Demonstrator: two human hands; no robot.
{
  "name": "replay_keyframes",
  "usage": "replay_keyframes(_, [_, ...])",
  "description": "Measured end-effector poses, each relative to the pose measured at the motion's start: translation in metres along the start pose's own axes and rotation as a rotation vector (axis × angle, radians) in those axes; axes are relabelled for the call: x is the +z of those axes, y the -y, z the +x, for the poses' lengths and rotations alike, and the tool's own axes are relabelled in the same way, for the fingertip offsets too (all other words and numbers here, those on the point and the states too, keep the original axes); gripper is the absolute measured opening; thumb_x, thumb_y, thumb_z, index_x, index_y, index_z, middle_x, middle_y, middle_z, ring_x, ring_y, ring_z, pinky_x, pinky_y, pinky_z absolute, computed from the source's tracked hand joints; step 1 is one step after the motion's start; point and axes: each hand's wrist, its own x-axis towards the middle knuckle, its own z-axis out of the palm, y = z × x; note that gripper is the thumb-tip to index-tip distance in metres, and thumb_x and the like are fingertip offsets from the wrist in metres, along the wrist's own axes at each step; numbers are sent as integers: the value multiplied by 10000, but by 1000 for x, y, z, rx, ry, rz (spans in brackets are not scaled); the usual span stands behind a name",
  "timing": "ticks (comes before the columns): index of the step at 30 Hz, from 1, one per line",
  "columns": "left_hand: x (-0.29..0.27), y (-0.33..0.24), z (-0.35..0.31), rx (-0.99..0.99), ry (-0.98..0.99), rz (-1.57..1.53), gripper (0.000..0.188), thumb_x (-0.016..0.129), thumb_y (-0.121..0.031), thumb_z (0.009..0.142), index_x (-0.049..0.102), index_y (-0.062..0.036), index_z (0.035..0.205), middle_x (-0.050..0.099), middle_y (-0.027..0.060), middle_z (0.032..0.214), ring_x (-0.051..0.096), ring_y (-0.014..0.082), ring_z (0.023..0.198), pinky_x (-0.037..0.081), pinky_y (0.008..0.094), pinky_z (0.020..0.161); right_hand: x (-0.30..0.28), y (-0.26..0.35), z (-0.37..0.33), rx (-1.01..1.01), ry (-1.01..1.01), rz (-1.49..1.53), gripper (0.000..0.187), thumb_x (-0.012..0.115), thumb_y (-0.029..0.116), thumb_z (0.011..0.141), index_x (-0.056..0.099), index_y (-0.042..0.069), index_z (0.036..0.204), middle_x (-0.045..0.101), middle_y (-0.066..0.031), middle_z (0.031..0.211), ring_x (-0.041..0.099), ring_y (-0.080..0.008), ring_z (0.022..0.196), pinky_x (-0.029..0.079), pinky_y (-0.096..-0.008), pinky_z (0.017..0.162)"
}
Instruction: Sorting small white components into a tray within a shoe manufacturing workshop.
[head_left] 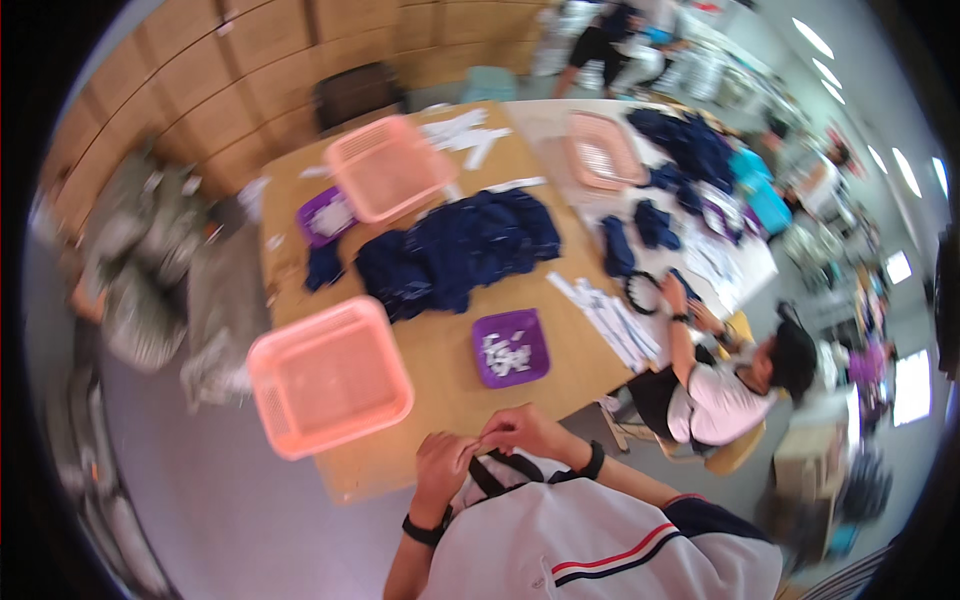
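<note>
My left hand (443, 466) and my right hand (527, 431) meet in front of my body, just off the table's near edge. The fingertips of both are pinched together, and whatever lies between them is too small to make out. Right below them a black strap (488, 477) crosses the front of my clothing. The nearest thing on the table is a purple basket (481, 372) with small white pieces (507, 356) in it. A larger pink basket (262, 365) stands to the left, overhanging the table's edge. Behind them lies a long heap of navy cloth pieces (455, 248).
Another pink basket (345, 160) and a second purple basket (310, 232) stand at the back left. White strips (610, 318) lie at the table's right side. A co-worker (728, 400) sits at the adjoining white table (545, 115). Filled sacks (145, 270) stand on the floor at left.
</note>
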Motion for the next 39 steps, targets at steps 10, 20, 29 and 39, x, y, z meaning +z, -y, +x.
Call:
replay_keyframes(10, [21,10,-36,-227,210,-329,228,585,-148,926,539,-3,756,544,177,726,541,363,706,404,449,630,17,12,-54,58,31,-148,123,674,101,942,694,-15,977,689,-54,782,611,-145,641,506,-303,599])
replay_keyframes(20, [61,-46,-8,94,252,-121,335,603,-130,940,535,-21,631,520,146,594,521,353,586,396,458,590,-20,-24,-97,-174,153,-295,188,608,162,967,654,-16,927,660,-100,761,606,-244,679,490,-367,675])
replay_keyframes(29, [202,-156,19,383,523,-174,178,657,-146,900,643,-68,741,645,104,733,607,330,714,454,443,677,-120,-79,-258,-41,-212,-134,171,690,193,937,689,22,945,685,-70,727,626,-178,598,492,-338,569])
replay_keyframes(39, [360,-294,34,793,860,-354,81,747,-71,811,712,-74,884,731,52,878,657,272,802,490,385,738,-173,-150,-448,13,-642,38,159,668,154,932,676,0,968,660,-82,695,601,-188,599,477,-338,582])
